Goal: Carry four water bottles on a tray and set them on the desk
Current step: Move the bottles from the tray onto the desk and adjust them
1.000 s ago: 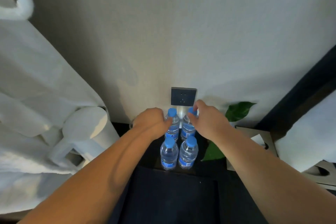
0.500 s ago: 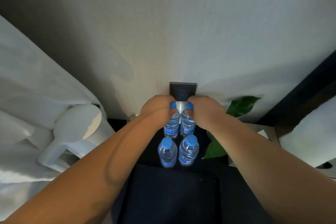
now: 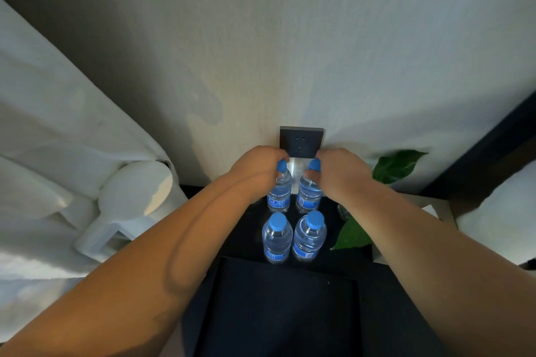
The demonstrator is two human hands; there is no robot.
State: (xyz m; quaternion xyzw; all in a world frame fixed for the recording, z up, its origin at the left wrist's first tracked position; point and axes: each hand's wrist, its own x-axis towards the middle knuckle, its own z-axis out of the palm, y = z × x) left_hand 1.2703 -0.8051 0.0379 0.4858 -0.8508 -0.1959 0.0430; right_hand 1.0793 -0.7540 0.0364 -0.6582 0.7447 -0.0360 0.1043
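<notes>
Up at twelve o'clock, the left hand (image 3: 255, 168) and right hand (image 3: 342, 171) each clamp a far bottle's neck; four water bottles (image 3: 293, 211) stand on the dark desk (image 3: 232, 240) against a pale wall (image 3: 290, 38), socket plate (image 3: 301, 140) behind.

Pretty dim overall, light coming from the left onto the wall (image 3: 290, 38); desk (image 3: 275, 313) nearly black, wide-angle warp at edges, slightly soft pic.

Both forearms were bare up to the frame edge, with no sleeve visible. The left hand (image 3: 255, 169) and right hand (image 3: 342, 172) wore no gloves. No rings, watch or bands showed on either wrist.
</notes>
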